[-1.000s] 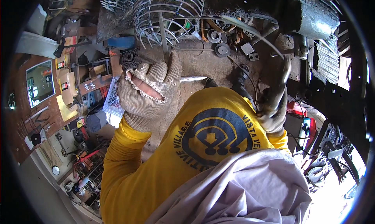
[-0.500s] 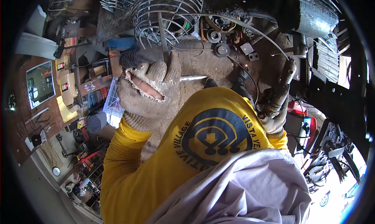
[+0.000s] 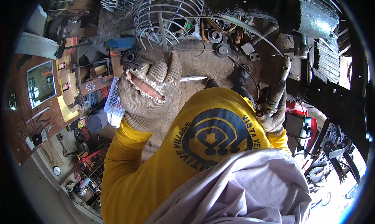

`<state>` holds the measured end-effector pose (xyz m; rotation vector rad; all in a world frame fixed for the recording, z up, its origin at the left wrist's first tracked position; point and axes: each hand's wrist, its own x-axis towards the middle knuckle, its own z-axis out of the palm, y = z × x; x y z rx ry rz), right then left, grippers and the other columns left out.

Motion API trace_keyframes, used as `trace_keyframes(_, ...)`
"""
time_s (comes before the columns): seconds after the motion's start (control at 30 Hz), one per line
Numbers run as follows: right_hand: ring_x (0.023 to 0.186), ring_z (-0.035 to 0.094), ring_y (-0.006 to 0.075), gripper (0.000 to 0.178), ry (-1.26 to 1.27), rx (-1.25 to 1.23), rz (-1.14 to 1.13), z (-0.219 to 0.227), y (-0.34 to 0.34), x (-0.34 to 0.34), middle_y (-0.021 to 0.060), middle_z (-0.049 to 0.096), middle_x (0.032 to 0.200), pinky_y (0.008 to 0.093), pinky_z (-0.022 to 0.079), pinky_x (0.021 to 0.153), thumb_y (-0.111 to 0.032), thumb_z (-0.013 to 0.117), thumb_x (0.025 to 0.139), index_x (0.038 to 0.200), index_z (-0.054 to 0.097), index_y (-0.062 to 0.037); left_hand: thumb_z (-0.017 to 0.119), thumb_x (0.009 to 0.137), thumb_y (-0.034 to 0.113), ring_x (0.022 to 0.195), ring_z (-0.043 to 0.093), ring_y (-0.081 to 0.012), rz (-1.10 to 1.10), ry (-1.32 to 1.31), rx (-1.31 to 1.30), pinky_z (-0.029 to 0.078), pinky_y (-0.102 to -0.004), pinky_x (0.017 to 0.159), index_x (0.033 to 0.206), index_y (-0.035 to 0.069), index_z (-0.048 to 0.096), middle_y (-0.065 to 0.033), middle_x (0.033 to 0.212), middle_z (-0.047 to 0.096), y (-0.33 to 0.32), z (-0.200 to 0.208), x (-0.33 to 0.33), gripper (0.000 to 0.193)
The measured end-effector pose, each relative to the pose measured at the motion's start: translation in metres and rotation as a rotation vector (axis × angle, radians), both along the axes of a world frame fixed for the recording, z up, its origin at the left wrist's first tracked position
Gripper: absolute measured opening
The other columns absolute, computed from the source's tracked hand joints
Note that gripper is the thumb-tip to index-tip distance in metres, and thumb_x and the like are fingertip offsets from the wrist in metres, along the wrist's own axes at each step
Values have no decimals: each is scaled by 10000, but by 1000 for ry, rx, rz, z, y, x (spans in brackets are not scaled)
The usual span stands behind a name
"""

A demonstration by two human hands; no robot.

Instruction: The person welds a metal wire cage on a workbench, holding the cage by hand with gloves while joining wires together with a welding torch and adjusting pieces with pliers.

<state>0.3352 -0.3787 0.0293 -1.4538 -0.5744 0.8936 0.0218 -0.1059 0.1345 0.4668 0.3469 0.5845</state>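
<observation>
My left hand (image 3: 146, 91), in a worn knitted glove with a torn gap, is closed around a narrow metal strip (image 3: 163, 34) that rises to a round wire cage (image 3: 168, 11) on the workbench. A pointed metal piece (image 3: 193, 79) sticks out to the right of that fist. My right hand (image 3: 273, 111), also gloved, grips a dark electrode holder (image 3: 280, 83) with a long thin curved rod (image 3: 250, 31) reaching up and left toward the cage. A yellow sleeve and chest fill the lower middle.
The dirty workbench (image 3: 203, 62) carries round metal discs (image 3: 222, 49), small square blocks (image 3: 247, 48) and cable. A dark ribbed cylinder (image 3: 131, 58) lies by my left hand. Shelves with boxes and a framed mirror (image 3: 40, 82) are at left; a red machine (image 3: 302, 124) at right.
My right hand with the holder rose and swung right, then came back down and left; the rod tip shifted along the cage side. My left hand stayed put.
</observation>
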Motion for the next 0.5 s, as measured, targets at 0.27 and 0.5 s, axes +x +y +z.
trace_keyframes(0.27, 959, 616, 157, 1352, -17, -43, 11, 9, 5, 0, 82, 596, 1158, 303, 522, 836, -560, 962, 560, 1585, 255, -33, 348, 1007, 569, 1541, 184, -371, 20, -1, -17, 163, -531, 1245, 1566, 119, 383, -190, 1644, 258, 1, 0, 2, 718)
trace_keyframes(0.5, 887, 596, 126, 1289, 95, -24, -9, 19, 6, -5, 42, 574, 1107, 275, 507, 787, -494, 953, 580, 1573, 273, -32, 536, 888, 451, 1294, 407, -321, 256, 254, -145, 335, -490, 1070, 1411, 192, 564, -103, 1314, 498, -22, 35, 42, 584)
